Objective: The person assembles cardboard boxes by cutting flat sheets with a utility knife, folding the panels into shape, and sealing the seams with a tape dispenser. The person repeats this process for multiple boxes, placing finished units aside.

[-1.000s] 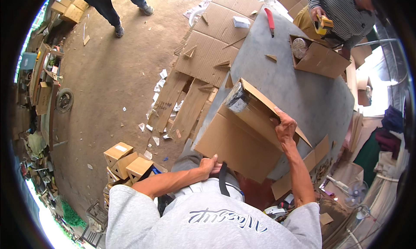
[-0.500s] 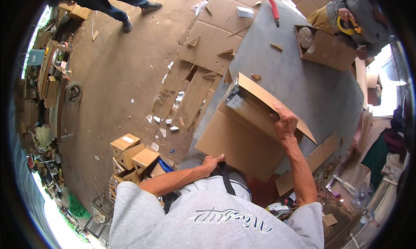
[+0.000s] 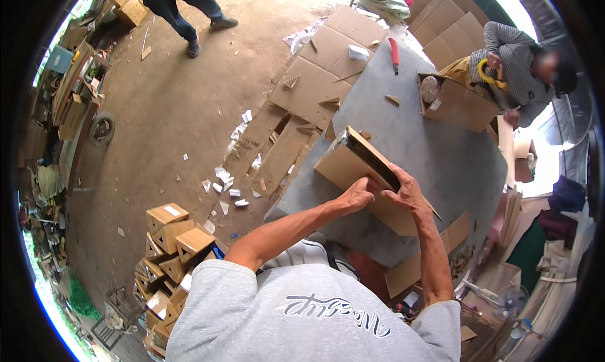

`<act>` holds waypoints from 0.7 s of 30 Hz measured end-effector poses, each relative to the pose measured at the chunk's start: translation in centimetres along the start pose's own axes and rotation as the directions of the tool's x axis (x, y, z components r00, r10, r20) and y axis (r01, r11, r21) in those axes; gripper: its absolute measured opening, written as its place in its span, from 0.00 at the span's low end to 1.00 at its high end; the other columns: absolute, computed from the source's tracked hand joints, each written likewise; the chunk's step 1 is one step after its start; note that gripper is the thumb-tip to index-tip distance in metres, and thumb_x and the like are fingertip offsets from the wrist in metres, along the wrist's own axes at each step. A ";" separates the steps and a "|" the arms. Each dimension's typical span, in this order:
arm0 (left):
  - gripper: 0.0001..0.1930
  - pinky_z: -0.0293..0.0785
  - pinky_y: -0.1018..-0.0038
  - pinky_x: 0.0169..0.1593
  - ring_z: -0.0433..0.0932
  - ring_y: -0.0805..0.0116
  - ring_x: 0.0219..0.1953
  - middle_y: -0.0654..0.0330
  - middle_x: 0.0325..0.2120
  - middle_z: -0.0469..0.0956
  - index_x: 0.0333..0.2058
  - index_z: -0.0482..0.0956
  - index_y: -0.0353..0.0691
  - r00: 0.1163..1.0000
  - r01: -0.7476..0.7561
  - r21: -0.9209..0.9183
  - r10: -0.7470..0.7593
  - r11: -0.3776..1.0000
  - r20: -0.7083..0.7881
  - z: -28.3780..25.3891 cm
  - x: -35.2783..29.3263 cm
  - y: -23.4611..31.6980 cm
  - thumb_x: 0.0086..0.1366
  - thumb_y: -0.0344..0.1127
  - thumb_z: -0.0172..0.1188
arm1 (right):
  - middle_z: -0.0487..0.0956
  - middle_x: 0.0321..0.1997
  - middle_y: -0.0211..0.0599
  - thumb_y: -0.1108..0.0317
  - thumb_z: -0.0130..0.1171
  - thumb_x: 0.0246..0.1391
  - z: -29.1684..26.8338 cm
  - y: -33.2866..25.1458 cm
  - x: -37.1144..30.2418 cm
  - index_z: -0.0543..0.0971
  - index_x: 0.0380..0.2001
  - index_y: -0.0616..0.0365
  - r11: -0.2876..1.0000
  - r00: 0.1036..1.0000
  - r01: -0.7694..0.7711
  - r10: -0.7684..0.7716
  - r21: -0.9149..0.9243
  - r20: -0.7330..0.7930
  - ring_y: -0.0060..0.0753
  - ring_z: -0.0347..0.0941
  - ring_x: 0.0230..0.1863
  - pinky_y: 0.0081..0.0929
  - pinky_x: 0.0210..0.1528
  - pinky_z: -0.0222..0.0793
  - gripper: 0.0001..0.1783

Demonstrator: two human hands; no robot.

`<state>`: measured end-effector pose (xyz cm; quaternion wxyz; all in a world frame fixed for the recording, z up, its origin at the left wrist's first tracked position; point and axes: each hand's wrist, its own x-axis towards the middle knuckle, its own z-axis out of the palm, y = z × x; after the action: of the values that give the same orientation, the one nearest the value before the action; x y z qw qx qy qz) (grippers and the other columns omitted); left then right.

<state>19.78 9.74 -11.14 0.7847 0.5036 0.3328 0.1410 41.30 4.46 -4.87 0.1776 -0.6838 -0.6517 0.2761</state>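
A brown cardboard box (image 3: 345,166) stands at a slant on the grey tabletop in front of me. Its near panel is folded up beside a dark, narrow gap along the top. My left hand (image 3: 359,195) is closed against this near panel, with its fingers bent. At the right part of the box, my right hand (image 3: 406,190) grips the upper edges, fingers over the far side and thumb towards the near one. What lies inside the gap is too dark to make out.
A red cutter (image 3: 394,54) lies on the grey table (image 3: 447,157) among cardboard scraps. Across it, a person (image 3: 520,62) holds a yellow tape dispenser (image 3: 491,75) by an open carton (image 3: 463,106). Flat cardboard (image 3: 309,87) lies left. Small boxes (image 3: 169,239) are piled at lower left; another person (image 3: 189,9) stands beyond.
The near panel, spread towards me before, is now raised against the box. My left hand has moved from near my waist up to it. My right hand has shifted slightly down along the box edge.
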 end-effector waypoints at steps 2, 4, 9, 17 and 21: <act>0.25 0.76 0.64 0.57 0.79 0.56 0.52 0.47 0.47 0.82 0.54 0.79 0.28 0.997 -0.018 -0.066 0.023 0.998 0.074 -1.5 0.2 -1.2 0.57 0.31 0.60 | 0.79 0.64 0.57 0.69 0.76 0.44 0.8 0.1 0.0 0.75 0.65 0.62 0.996 0.997 -0.065 0.063 -0.058 -0.048 0.58 0.76 0.65 0.41 0.68 0.73 0.41; 0.22 0.78 0.65 0.55 0.82 0.57 0.50 0.48 0.45 0.84 0.51 0.83 0.30 1.000 0.027 0.201 -0.027 0.979 -0.005 -4.6 0.1 -2.2 0.56 0.30 0.60 | 0.80 0.63 0.57 0.74 0.72 0.44 2.0 0.4 -0.1 0.78 0.62 0.60 0.987 0.992 -0.091 0.078 -0.131 -0.102 0.60 0.78 0.62 0.41 0.67 0.74 0.37; 0.28 0.72 0.58 0.64 0.71 0.46 0.65 0.45 0.59 0.75 0.54 0.78 0.35 0.826 -0.051 0.512 0.324 0.858 -0.461 -11.2 -1.6 -2.2 0.57 0.42 0.70 | 0.80 0.62 0.59 0.80 0.68 0.48 3.1 1.2 -0.7 0.80 0.60 0.61 0.998 0.990 -0.021 0.013 -0.056 -0.138 0.58 0.77 0.64 0.39 0.68 0.73 0.32; 0.24 0.70 0.54 0.65 0.77 0.48 0.60 0.52 0.52 0.81 0.45 0.79 0.36 0.787 -0.574 0.587 0.583 0.571 0.202 -12.9 4.3 3.8 0.53 0.40 0.78 | 0.79 0.64 0.57 0.81 0.69 0.48 3.0 -0.5 -2.9 0.80 0.61 0.63 0.992 0.989 -0.123 0.124 0.009 -0.082 0.55 0.75 0.68 0.40 0.73 0.69 0.33; 0.19 0.72 0.58 0.58 0.82 0.57 0.54 0.58 0.45 0.84 0.42 0.81 0.40 0.610 -0.607 0.717 0.779 0.343 0.145 -10.8 0.3 2.3 0.53 0.38 0.75 | 0.81 0.64 0.52 0.77 0.71 0.49 3.9 -2.3 -4.2 0.81 0.61 0.61 0.987 0.981 -0.159 0.157 -0.006 -0.113 0.53 0.76 0.67 0.40 0.72 0.68 0.32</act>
<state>13.11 18.50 -12.15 0.3466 0.8353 0.1971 0.3787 37.07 0.05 -5.92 0.1862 -0.7490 -0.5865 0.2455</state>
